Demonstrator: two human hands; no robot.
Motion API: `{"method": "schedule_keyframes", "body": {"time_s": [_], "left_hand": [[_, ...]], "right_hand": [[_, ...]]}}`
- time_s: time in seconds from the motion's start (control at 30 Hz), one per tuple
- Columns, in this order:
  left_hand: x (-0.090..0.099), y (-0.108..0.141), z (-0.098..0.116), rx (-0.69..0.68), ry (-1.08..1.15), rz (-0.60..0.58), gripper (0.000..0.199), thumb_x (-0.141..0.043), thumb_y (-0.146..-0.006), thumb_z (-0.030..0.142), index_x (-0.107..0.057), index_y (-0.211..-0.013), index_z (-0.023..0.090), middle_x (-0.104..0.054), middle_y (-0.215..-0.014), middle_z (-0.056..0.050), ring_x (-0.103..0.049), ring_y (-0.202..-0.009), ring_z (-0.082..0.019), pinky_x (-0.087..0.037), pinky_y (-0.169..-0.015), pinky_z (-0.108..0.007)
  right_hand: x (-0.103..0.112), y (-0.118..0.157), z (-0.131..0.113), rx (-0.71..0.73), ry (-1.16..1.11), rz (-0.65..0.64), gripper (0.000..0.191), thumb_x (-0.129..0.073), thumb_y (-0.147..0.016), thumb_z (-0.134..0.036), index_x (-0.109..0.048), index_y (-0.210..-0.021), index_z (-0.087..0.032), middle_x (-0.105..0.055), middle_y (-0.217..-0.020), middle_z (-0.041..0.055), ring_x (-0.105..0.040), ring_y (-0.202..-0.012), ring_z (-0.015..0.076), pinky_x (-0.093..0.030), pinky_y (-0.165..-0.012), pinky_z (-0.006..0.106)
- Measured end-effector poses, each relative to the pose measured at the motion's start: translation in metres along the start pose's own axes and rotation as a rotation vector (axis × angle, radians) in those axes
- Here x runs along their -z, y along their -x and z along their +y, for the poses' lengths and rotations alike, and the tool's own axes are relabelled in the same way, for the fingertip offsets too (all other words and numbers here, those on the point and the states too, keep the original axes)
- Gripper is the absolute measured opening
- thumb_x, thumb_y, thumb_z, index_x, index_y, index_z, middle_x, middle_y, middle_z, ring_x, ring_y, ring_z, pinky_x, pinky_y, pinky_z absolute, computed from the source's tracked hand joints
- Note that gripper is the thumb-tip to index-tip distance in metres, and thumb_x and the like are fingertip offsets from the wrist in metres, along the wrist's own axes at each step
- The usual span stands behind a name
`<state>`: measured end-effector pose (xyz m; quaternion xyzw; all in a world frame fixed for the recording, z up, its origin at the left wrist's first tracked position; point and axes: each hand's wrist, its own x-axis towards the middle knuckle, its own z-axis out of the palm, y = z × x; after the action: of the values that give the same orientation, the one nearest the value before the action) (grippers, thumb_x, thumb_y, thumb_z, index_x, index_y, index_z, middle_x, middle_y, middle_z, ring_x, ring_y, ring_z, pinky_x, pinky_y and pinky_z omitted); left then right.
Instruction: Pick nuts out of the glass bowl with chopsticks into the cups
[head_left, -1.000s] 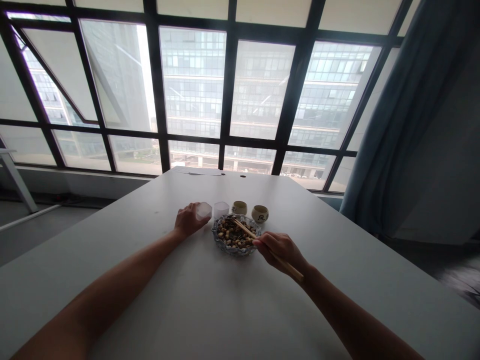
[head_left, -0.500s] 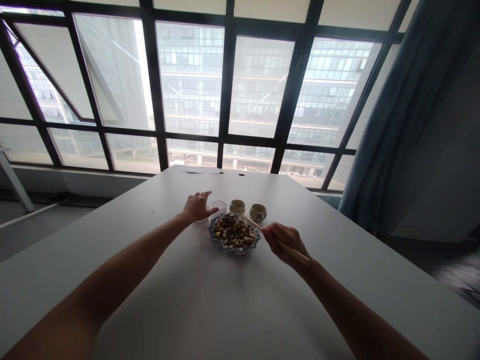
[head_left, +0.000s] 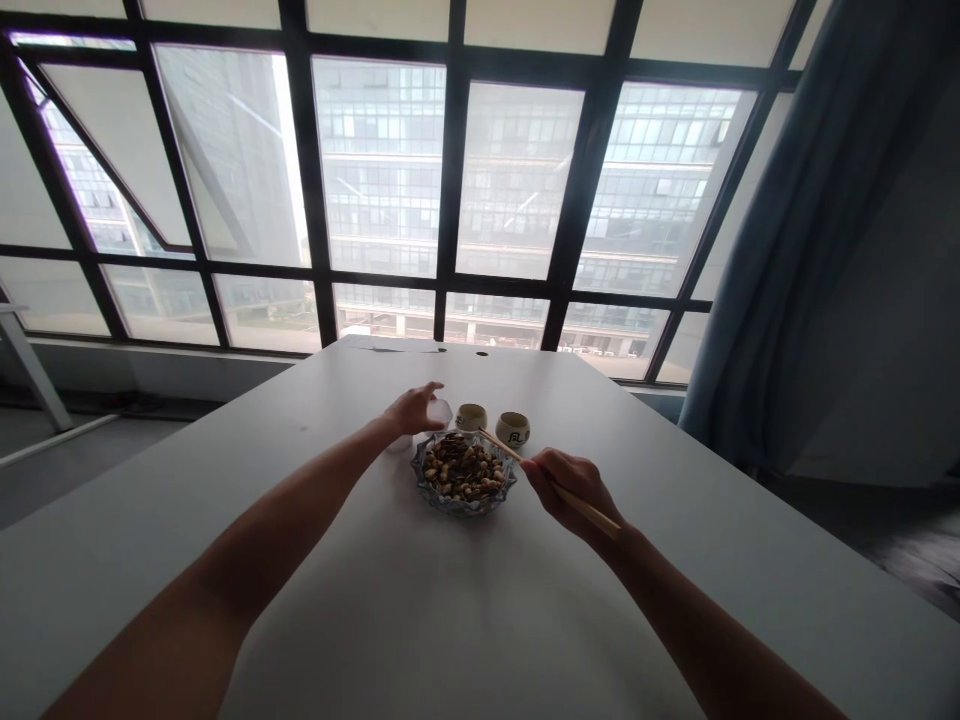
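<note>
Just below the frame's centre, a scalloped glass bowl holds nuts and dark seeds, with two cream cups behind its upper right rim. At its upper left, the left hand curves parted thumb and fingers around a clear cup; whether they grip cannot be told. To the bowl's right, the right hand is closed around wooden chopsticks.

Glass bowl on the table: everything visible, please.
The bowl is round, looks like clear greyish cut glass, and has a scalloped rim. It stands upright on the white table, holding mixed brown nut-like pieces and dark seeds. Chopsticks in the right hand overlap its far-right edge in view; contact is unclear.
</note>
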<state>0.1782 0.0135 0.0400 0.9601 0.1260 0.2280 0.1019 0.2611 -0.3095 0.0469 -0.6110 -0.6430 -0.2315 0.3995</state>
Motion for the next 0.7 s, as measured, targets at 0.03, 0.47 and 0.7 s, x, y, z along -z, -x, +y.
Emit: {"method": "schedule_keyframes", "body": {"time_s": [0.03, 0.47, 0.7], "left_hand": [[0.001, 0.003, 0.0, -0.092, -0.029, 0.053, 0.08, -0.077, -0.072, 0.032, -0.042, -0.141, 0.015, -0.065, -0.125, -0.015, -0.06, -0.115, -0.03, -0.051, -0.096, -0.043], [-0.005, 0.025, -0.007, -0.454, -0.083, 0.33, 0.068, -0.071, -0.082, 0.025, -0.04, -0.142, 0.02, -0.06, -0.128, -0.014, -0.057, -0.116, -0.031, -0.053, -0.096, -0.053], [-0.004, 0.027, -0.001, -0.444, -0.062, 0.325, 0.067, -0.074, -0.08, 0.028, -0.043, -0.139, 0.02, -0.063, -0.126, -0.014, -0.059, -0.113, -0.029, -0.054, -0.094, -0.049]], "right_hand": [[0.001, 0.0, 0.0, -0.004, 0.0, 0.004, 0.037, -0.048, -0.099, -0.034, -0.045, -0.064, -0.022, -0.049, -0.055, -0.0026, -0.043, -0.044, 0.0098, -0.033, -0.045, 0.024], [-0.003, -0.005, -0.003, 0.076, -0.035, 0.093, 0.033, -0.051, -0.099, -0.029, -0.049, -0.067, -0.02, -0.052, -0.055, -0.0027, -0.044, -0.044, 0.0078, -0.035, -0.045, 0.02], [-0.037, -0.033, 0.013, 0.065, -0.078, 0.024, 0.035, -0.048, -0.1, -0.035, -0.047, -0.067, -0.022, -0.051, -0.057, -0.0024, -0.044, -0.046, 0.0094, -0.035, -0.047, 0.022]]}}
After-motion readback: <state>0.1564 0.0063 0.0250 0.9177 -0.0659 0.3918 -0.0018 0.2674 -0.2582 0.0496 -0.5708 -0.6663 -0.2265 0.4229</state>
